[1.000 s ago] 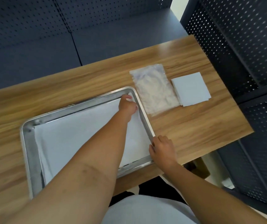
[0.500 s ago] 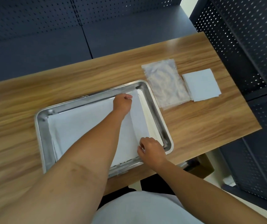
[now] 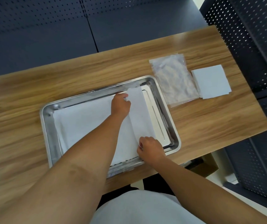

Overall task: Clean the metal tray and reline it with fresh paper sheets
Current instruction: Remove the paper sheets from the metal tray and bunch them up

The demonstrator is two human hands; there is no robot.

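One tray (image 3: pixel 165 110), one bag (image 3: pixel 175 81), two hands (image 3: pixel 120 106).

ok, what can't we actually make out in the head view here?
- Tray floor under the paper sheet: covered, cleanliness unknown.
- Left hand and right hand fingertips on the sheet's lifted edge: curled under, grip unclear.
- Plastic bag contents: blurred through the film.
- White stack: sheet count too small to tell.
- Tray's near rim: partly behind the forearms.

Silver metal tray (image 3: pixel 173 126) holds white paper (image 3: pixel 84 120); the counter (image 3: pixel 32 88) shows brown wood grain; dark blue pegboard (image 3: pixel 251 38) is dotted with holes.
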